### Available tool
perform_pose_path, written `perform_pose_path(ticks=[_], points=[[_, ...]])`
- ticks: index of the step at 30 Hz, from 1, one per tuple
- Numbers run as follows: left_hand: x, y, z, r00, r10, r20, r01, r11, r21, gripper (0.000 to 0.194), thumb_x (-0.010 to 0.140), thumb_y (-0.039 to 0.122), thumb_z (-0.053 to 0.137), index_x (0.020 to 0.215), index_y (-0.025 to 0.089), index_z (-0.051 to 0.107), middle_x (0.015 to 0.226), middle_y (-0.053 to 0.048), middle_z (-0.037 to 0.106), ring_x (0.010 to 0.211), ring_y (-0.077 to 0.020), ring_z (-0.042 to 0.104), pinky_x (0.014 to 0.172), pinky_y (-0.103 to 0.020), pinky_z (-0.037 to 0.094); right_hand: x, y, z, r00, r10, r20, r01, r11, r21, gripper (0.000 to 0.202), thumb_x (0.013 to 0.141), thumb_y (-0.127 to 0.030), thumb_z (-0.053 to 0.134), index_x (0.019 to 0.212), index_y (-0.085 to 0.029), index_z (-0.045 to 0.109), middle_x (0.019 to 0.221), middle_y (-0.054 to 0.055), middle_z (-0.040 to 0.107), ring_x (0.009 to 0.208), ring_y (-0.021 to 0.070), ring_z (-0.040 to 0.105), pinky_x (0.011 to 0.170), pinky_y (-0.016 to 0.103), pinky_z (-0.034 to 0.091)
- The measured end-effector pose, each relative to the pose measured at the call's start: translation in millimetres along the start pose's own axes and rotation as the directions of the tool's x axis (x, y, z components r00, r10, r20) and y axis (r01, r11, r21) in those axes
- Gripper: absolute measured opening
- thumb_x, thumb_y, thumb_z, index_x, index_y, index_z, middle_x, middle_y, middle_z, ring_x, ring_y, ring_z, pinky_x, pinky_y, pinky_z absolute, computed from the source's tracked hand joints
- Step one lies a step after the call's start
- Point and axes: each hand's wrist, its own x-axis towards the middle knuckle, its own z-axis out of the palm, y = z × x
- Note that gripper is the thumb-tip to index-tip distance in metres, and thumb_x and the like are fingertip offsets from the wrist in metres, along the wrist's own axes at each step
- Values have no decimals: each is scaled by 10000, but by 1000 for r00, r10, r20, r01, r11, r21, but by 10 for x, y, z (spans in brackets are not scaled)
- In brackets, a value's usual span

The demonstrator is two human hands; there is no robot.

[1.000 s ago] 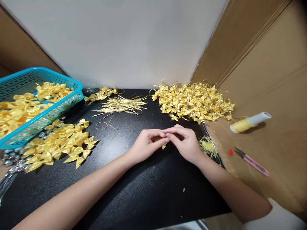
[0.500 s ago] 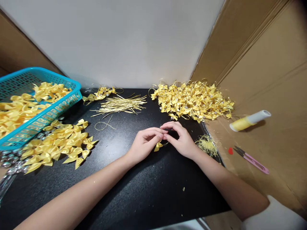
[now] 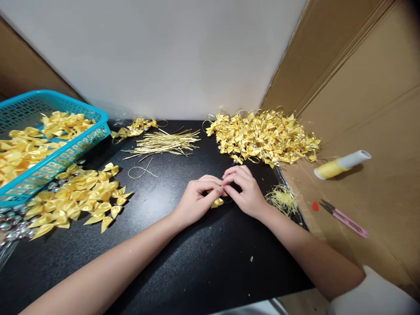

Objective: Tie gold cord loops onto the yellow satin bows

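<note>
My left hand [image 3: 197,199] and my right hand [image 3: 245,191] meet fingertip to fingertip above the middle of the black tabletop. Thumb and fingers are pinched on both. Below the left thumb hangs a small yellow ribbon bow [image 3: 217,203], partly covered by that hand. A thin gold cord [image 3: 227,201] runs from the bow toward the right fingertips, where its end is hidden. A loose gold cord [image 3: 141,172] lies crossed in a loop to the left, and a bundle of straight gold cords [image 3: 167,143] rests behind.
A blue basket [image 3: 104,117] of bows stands at left, beside loose bows [image 3: 95,194] and shiny beads [image 3: 11,223]. Finished-looking bows with cords [image 3: 265,135] are heaped back right. Yellow thread scraps [image 3: 282,199], pink-handled snips [image 3: 349,223] and a thread spool [image 3: 343,164] lie right.
My right fingers have curled in closer to the left fingertips. The bow has turned slightly and shows less under my left thumb.
</note>
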Motion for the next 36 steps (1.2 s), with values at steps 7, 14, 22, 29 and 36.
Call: perform_pose_path(ticks=[7,14,22,29,36], points=[[-28,16,-38,998,-11,-56,23,973,228,279,852,254,544,626,224,705,1003,-27,711,1035,-229,547,1014,-439,376,1,-7,-9,993,12,-121,-10,1000,17,103,886,-230,597,794,-242,641,832,26,664,858,196,605,802,374,454],[-24,-13,-57,1000,-10,17,5,967,254,338,849,210,493,565,216,678,1048,-22,658,1063,-234,500,1014,-445,351,-21,-20,15,986,42,-160,-31,997,71,95,886,-212,591,807,-242,635,827,24,693,831,192,630,796,377,472],[-25,-5,-72,989,-3,148,-31,973,229,321,818,184,506,523,195,633,1117,-20,638,1105,-240,477,1022,-431,351,-24,-28,29,982,105,-154,-85,988,130,110,890,-213,583,802,-235,644,789,16,686,774,174,626,763,350,486],[-33,-37,-72,979,41,201,-87,970,228,304,831,191,516,544,179,614,1152,-36,602,1113,-233,458,1015,-416,357,-24,-14,36,991,83,-109,-64,984,166,90,885,-205,603,827,-227,669,789,13,679,771,162,618,745,331,482],[-29,-36,-62,989,46,138,-75,975,210,318,900,234,500,633,179,663,1096,-50,584,1097,-215,478,1014,-392,350,8,24,-69,992,96,-82,-83,985,148,143,878,-175,577,912,-244,697,932,32,682,939,186,611,856,376,486]])
